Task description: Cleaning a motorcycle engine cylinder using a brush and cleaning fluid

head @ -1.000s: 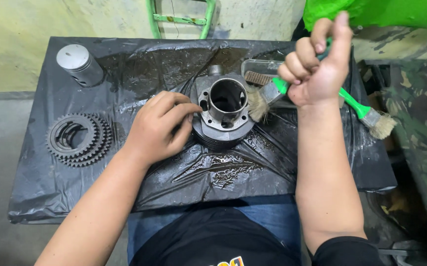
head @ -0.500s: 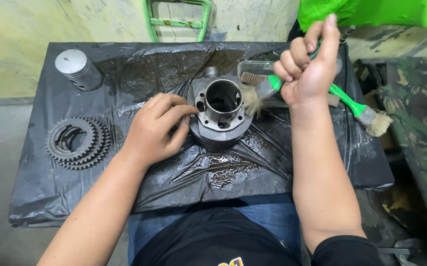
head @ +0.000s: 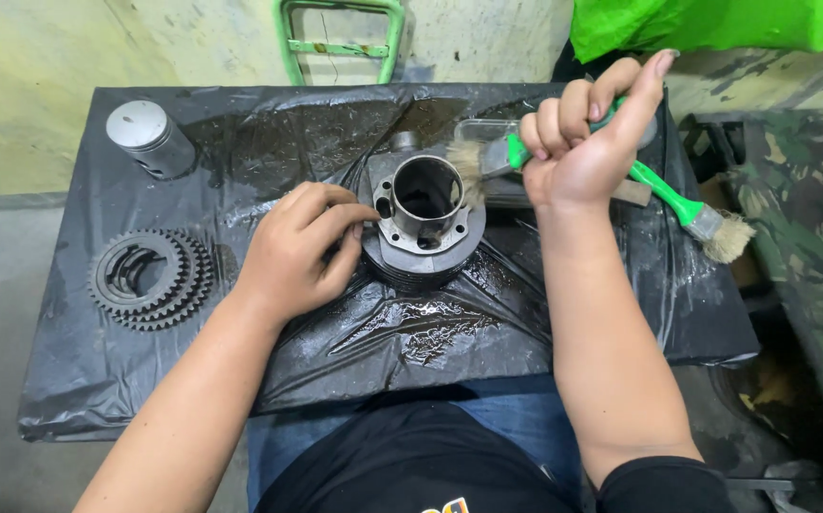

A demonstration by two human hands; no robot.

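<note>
Grey finned metal engine cylinder [head: 423, 228] stands upright near the middle of the black plastic sheet [head: 563, 313] covering the table, its round bore opening facing up toward the camera, so its long axis runs vertically. Left hand [head: 297, 249] rests against the cylinder's left side, fingers curled and fingertips touching its flange. Right hand [head: 587, 147] sits just right of the cylinder, fingers closed in a fist around the green handle of a paintbrush [head: 487, 160]; the brush lies roughly level, its pale bristles pointing left and touching the cylinder's upper right rim. A second green-handled brush [head: 706, 220] extends right of the cylinder, bristles pointing away from it. Well left of the cylinder lies a stack of dark toothed gears [head: 150, 277], and far up-left of it a silvery metal piston [head: 148, 138] stands.
</note>
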